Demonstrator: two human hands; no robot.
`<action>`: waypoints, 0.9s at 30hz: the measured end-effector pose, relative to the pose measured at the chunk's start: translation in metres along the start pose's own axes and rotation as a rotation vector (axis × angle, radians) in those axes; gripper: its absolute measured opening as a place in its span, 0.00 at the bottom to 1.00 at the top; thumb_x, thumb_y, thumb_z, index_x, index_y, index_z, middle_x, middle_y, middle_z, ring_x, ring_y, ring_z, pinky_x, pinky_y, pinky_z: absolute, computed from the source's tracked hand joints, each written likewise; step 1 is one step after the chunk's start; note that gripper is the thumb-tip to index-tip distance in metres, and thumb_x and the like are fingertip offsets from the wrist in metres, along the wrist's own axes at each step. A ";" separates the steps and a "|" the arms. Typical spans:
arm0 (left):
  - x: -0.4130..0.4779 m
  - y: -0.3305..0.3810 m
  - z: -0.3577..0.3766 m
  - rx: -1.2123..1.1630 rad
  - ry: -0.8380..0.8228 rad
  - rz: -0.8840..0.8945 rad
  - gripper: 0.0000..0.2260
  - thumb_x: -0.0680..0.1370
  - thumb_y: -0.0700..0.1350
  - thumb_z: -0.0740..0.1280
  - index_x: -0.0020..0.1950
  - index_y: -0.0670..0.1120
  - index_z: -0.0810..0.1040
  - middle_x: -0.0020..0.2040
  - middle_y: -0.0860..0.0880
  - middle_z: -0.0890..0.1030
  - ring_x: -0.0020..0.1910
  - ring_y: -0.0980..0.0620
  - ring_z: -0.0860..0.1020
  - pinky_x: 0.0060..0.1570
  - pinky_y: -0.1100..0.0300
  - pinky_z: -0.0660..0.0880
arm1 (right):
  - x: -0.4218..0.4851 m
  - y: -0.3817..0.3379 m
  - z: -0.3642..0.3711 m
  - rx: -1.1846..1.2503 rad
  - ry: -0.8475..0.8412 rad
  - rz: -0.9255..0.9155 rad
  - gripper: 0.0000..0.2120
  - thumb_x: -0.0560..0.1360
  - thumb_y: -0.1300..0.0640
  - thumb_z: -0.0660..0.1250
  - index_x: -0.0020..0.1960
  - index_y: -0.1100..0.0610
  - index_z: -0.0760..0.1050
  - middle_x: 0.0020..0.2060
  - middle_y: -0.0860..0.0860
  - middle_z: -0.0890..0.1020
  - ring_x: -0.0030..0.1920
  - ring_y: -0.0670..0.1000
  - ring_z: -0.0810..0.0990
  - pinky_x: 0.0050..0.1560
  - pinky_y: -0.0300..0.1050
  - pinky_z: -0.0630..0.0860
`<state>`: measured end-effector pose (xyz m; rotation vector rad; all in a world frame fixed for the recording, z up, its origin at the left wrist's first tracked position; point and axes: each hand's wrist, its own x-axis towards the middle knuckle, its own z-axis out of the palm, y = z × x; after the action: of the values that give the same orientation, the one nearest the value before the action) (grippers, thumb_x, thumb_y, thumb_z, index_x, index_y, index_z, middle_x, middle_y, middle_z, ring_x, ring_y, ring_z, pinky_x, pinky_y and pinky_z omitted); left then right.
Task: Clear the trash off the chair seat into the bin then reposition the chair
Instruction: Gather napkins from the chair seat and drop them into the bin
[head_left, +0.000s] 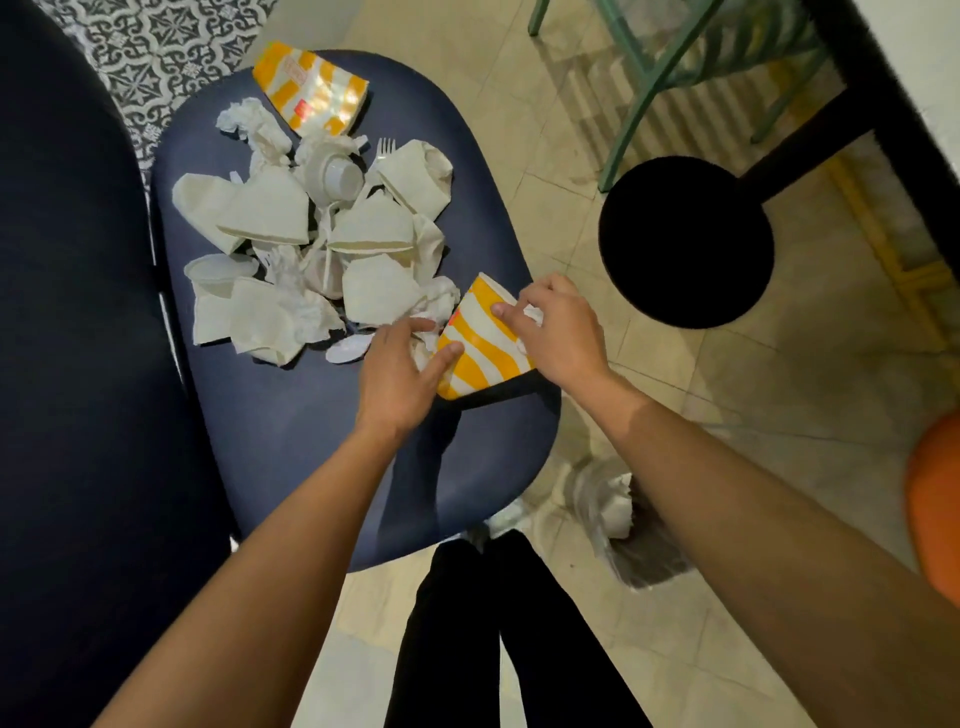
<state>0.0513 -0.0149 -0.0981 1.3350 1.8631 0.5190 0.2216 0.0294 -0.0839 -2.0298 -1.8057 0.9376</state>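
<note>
While both hands close on it from opposite sides, the orange-and-white striped paper cup (480, 340) sits tilted on its side at the near right edge of the dark blue padded chair seat (291, 415). The left hand (400, 374) has its thumb pressed on the cup's lower wall while its fingers reach over crumpled white paper just beside it; the right hand (558, 332) pinches the cup's rim with thumb and fingertips, so the two hands are a little apart with the cup clamped between them. To do this step well, I judge the cup should be held lightly, since thin paper will crush, and kept mouth-up once lifted so the crumpled tissue that seems to be tucked in its mouth does not spill; loose scraps nearby could be stuffed inside to save trips. Farther up the seat lies the heap of white trash (311, 244): folded paper plates, crushed napkins, a small white plastic cup on its side, a white plastic fork and a spoon; whether that cup holds anything I cannot tell. A flattened orange-and-white striped paper carton (311, 91) lies at the far edge of the seat. Beside the chair on the tiled floor, a clear plastic bag-lined bin (618, 514) already holds some white paper, near the person's right side.
</note>
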 end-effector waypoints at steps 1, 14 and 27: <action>-0.003 0.006 0.007 0.001 -0.026 0.012 0.20 0.74 0.56 0.68 0.62 0.47 0.74 0.59 0.48 0.76 0.59 0.51 0.73 0.51 0.62 0.66 | -0.005 0.008 -0.006 0.012 0.007 0.015 0.17 0.76 0.43 0.64 0.47 0.57 0.78 0.50 0.50 0.76 0.45 0.47 0.71 0.43 0.41 0.67; -0.065 0.062 0.120 0.011 -0.178 0.118 0.12 0.76 0.54 0.66 0.56 0.50 0.77 0.53 0.51 0.77 0.51 0.53 0.75 0.51 0.59 0.70 | -0.090 0.141 -0.058 0.173 0.149 0.211 0.12 0.76 0.47 0.65 0.40 0.52 0.68 0.32 0.48 0.73 0.37 0.52 0.72 0.38 0.47 0.67; -0.131 0.075 0.232 -0.010 -0.277 0.036 0.02 0.78 0.43 0.62 0.48 0.46 0.70 0.47 0.50 0.72 0.45 0.51 0.71 0.41 0.63 0.62 | -0.173 0.269 -0.053 0.258 0.188 0.399 0.13 0.75 0.51 0.68 0.52 0.59 0.72 0.47 0.51 0.78 0.51 0.52 0.76 0.46 0.41 0.67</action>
<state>0.2971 -0.1332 -0.1430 1.3608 1.6108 0.3415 0.4627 -0.1757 -0.1527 -2.2574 -1.1405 0.9820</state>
